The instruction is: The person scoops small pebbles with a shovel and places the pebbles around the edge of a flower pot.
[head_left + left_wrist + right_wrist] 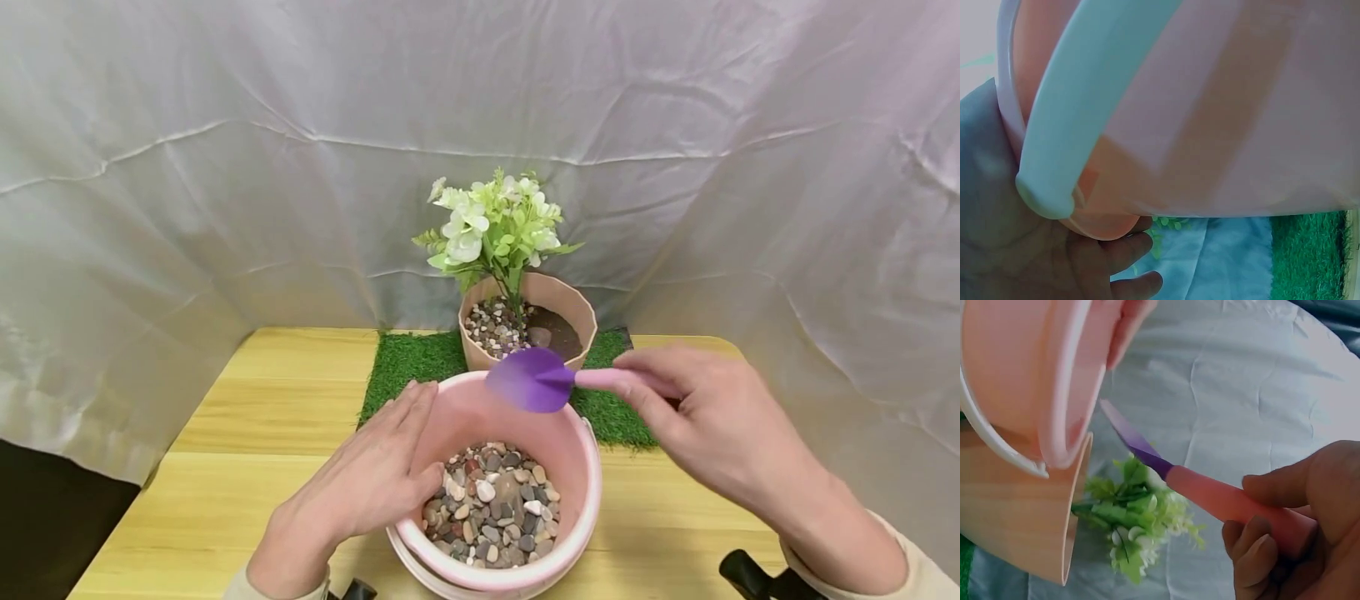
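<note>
My right hand (723, 425) grips the pink handle of a small garden trowel (532, 381), its purple blade held over the far rim of a pink bucket (588, 500). In the right wrist view, thumb and fingers wrap the trowel handle (1229, 499). Mixed pebbles (498, 508) cover the bucket's bottom. Against the bucket's left side rests my left hand (360, 475), fingers straight along the rim and thumb reaching over the inside. The left wrist view has its palm beside the pale bucket handle (1085, 112), at the pivot.
Behind the bucket, a peach planter (585, 317) holds a white-flowered plant (495, 221), small stones on its left and dark soil (558, 329) on its right. It stands on an artificial grass mat (416, 354) on a wooden table (247, 500). Grey cloth (300, 208) hangs behind.
</note>
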Available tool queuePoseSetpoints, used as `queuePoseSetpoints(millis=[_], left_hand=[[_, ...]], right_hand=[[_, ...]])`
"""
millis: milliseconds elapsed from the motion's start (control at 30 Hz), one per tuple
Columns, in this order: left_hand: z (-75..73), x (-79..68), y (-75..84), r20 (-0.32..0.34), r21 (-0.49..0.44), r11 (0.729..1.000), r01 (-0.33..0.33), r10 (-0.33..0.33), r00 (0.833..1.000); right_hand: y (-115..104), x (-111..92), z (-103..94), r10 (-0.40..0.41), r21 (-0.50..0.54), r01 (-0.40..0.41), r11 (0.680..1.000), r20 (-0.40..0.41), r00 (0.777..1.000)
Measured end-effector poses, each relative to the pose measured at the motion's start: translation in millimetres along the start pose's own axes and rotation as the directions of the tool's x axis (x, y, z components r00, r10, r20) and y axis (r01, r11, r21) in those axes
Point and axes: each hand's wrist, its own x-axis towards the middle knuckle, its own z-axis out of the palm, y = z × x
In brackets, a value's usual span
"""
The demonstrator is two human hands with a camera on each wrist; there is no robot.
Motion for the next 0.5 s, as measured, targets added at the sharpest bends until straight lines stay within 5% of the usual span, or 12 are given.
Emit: queuePoseSetpoints(millis=[300,500], left_hand=[[0.4,0.1,0.5,0.002,-0.003,1.000,0.014,-0.014,1.000],[0.4,0.9,0.9,0.007,-0.009,1.000,0.019,-0.019,1.000]], right_hand=[[-9,-12,32.0,-0.073,-0.090,0.087,0.992,0.148,0.986],[-9,-20,52.2,-0.192,-0.173,0.209,0.962,0.111,0.975]])
